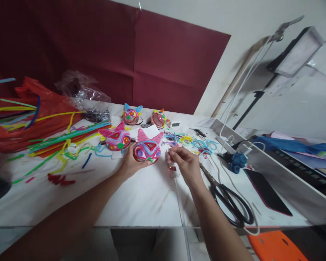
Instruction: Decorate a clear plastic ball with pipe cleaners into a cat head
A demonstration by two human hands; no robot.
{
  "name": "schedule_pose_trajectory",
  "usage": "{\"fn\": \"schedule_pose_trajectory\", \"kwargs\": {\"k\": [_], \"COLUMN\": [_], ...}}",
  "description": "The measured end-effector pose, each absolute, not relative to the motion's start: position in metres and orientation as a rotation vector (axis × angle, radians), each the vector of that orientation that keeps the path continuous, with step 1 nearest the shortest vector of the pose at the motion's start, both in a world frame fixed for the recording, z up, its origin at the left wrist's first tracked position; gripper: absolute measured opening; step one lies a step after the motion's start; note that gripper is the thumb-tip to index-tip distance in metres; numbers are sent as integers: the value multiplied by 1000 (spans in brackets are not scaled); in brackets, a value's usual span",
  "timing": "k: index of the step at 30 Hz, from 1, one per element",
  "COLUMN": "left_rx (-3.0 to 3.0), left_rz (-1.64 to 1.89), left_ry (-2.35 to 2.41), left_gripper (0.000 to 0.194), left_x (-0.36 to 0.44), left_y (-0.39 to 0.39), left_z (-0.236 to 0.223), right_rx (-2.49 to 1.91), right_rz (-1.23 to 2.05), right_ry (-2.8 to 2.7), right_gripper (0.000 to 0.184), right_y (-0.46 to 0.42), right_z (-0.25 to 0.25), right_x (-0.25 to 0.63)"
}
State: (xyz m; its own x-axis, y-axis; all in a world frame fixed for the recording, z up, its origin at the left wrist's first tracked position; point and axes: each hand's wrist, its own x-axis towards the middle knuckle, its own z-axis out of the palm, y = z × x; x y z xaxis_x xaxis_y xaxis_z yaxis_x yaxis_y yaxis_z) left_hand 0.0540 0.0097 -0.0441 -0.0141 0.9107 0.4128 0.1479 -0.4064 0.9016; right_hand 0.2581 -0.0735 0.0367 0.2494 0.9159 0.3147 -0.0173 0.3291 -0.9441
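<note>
My left hand is wrapped around the side of a ball-shaped animal head wound in pink, purple, blue and white fuzzy stems, with two pink pointed ears. To its right, my right hand is pinched over a small white device with a red glow. Whatever lies between those fingertips is too small to make out. A similar pink-eared head rests just behind my left hand. Farther back are a blue-eared head and one with orange points.
Bundled pipe cleaners and a red plastic bag lie at the left. Large black-handled scissors, a white cable and a dark phone-like slab lie at the right. Loose coloured stems are scattered behind my right hand.
</note>
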Motion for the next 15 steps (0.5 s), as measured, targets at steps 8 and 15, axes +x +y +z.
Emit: {"fn": "schedule_pose_trajectory", "kwargs": {"k": [8, 15], "left_rx": [1764, 1763], "left_rz": [1480, 1492], "left_ry": [1187, 1208], "left_gripper": [96, 102], "left_x": [61, 64], "left_y": [-3, -2], "left_z": [-38, -47], "right_rx": [-953, -1078], "right_rz": [990, 670], "right_ry": [-1092, -1020], "right_gripper": [36, 23], "right_y": [-100, -122], "right_z": [27, 24], "right_x": [218, 176]}}
